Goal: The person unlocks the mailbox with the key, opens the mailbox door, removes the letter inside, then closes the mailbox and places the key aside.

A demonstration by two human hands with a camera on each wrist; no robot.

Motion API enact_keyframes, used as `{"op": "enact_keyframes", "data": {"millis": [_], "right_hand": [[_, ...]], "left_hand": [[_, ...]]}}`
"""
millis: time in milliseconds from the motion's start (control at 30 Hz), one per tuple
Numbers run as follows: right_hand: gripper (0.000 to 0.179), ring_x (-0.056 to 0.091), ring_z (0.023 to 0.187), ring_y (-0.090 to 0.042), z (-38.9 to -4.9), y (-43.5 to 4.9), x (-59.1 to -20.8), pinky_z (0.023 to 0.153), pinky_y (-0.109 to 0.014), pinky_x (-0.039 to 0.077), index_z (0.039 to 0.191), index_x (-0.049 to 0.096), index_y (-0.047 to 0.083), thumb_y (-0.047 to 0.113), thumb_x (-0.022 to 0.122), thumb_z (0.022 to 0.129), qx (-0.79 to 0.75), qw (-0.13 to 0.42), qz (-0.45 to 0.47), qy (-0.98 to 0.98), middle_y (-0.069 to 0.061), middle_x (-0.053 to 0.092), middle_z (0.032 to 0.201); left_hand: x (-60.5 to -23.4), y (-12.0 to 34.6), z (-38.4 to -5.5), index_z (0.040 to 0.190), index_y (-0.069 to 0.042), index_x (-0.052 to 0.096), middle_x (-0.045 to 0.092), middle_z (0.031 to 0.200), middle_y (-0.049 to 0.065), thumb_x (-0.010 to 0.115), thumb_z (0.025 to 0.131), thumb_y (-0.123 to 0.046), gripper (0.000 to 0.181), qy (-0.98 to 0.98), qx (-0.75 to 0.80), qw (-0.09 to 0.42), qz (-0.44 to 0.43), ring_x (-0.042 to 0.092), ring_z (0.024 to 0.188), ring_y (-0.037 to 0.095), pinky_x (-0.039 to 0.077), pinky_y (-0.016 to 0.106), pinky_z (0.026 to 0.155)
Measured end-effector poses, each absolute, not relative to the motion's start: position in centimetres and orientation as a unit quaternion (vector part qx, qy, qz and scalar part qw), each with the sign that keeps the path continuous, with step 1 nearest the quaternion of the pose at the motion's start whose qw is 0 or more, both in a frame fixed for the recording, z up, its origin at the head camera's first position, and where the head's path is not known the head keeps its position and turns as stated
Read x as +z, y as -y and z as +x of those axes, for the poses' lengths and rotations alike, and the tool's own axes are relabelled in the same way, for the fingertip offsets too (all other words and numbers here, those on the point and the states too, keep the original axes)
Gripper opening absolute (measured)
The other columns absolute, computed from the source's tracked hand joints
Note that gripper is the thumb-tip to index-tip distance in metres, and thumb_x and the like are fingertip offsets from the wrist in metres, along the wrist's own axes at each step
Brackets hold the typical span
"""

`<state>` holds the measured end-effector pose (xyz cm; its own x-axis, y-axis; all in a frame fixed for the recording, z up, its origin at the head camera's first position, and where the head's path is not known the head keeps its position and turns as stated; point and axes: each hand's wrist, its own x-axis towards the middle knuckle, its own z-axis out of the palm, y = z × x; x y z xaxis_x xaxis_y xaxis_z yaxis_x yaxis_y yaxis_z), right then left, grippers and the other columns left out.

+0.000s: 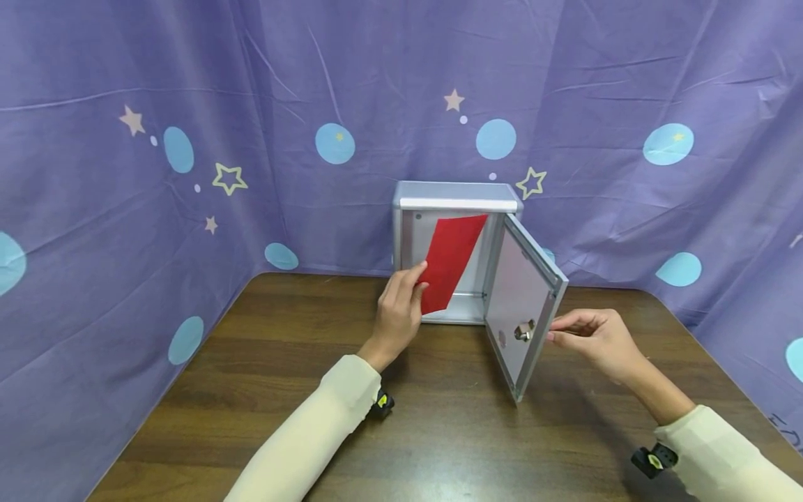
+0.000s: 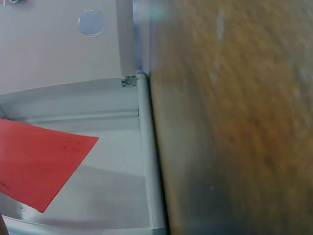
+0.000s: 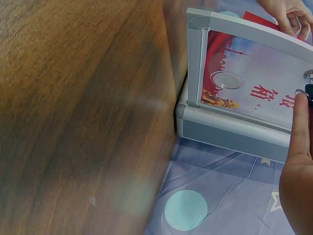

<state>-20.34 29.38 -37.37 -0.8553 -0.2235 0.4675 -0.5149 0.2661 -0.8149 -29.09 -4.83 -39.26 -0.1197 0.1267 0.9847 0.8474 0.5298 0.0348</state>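
Note:
A grey metal box (image 1: 456, 192) stands at the back of the table, its hinged door (image 1: 525, 293) swung outward to the right. My left hand (image 1: 399, 307) pinches a flat red paper (image 1: 453, 261) by its left edge, tilted in front of the box's opening. The left wrist view shows the paper's corner (image 2: 54, 156) over the pale interior (image 2: 115, 191). My right hand (image 1: 596, 341) is at the door's free edge, pinching a black-headed key (image 3: 309, 91) at the outer side of the lock. The lock's metal cam (image 1: 523, 330) juts from the inner face.
The brown wooden table (image 1: 263, 369) extends in front and to both sides. A purple curtain (image 1: 389, 77) with stars and blue dots hangs behind the box. The door's outer panel (image 3: 249, 73) carries red printed characters and a round clear disc (image 3: 227, 80).

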Motion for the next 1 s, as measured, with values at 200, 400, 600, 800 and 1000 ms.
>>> {"op": "enact_keyframes", "data": {"millis": [200,400,600,800,1000], "right_hand": [[0.013,0.072,0.072,-0.008,-20.1,-29.4,-37.4,0.062,-0.024,0.060,0.092,0.076,-0.006,-0.014,0.076,0.082,0.556,0.132,0.230,0.788,0.001,0.078,0.084],[0.014,0.071,0.071,-0.006,-20.0,-29.5,-37.3,0.060,-0.023,0.059,0.091,0.077,-0.003,-0.013,0.077,0.082,0.551,0.136,0.231,0.790,0.002,0.077,0.083],[0.018,0.073,0.074,-0.007,-20.1,-29.5,-37.3,0.064,-0.023,0.060,0.092,0.077,-0.003,-0.017,0.073,0.082,0.576,0.121,0.246,0.770,0.001,0.078,0.085],[0.015,0.072,0.073,-0.007,-20.0,-29.4,-37.2,0.062,-0.023,0.059,0.092,0.077,-0.005,-0.015,0.076,0.081,0.554,0.130,0.239,0.787,0.000,0.078,0.085],[0.015,0.073,0.075,-0.007,-20.2,-29.1,-37.2,0.064,-0.024,0.060,0.092,0.077,-0.005,-0.015,0.076,0.081,0.557,0.130,0.246,0.783,-0.001,0.077,0.085]], "left_hand": [[-37.9,4.8,-28.5,0.130,0.004,0.060,0.065,0.104,0.018,0.072,0.089,0.004,0.043,0.656,-0.334,0.573,-0.361,0.065,0.092,0.030,0.058,0.038,0.084],[-35.4,4.6,-27.2,0.130,0.006,0.060,0.063,0.098,0.018,0.074,0.087,0.006,0.044,0.623,-0.353,0.595,-0.364,0.062,0.084,0.028,0.057,0.035,0.073],[-33.2,5.3,-26.0,0.131,0.005,0.058,0.060,0.094,0.019,0.075,0.086,0.008,0.049,0.607,-0.390,0.606,-0.335,0.061,0.078,0.028,0.055,0.034,0.065],[-31.8,7.4,-25.9,0.133,0.003,0.057,0.059,0.095,0.018,0.074,0.089,0.003,0.047,0.604,-0.439,0.605,-0.275,0.062,0.078,0.027,0.051,0.026,0.066],[-30.8,9.6,-26.4,0.134,0.000,0.058,0.060,0.095,0.019,0.074,0.091,0.000,0.046,0.591,-0.470,0.614,-0.229,0.061,0.080,0.027,0.049,0.021,0.069]]}}
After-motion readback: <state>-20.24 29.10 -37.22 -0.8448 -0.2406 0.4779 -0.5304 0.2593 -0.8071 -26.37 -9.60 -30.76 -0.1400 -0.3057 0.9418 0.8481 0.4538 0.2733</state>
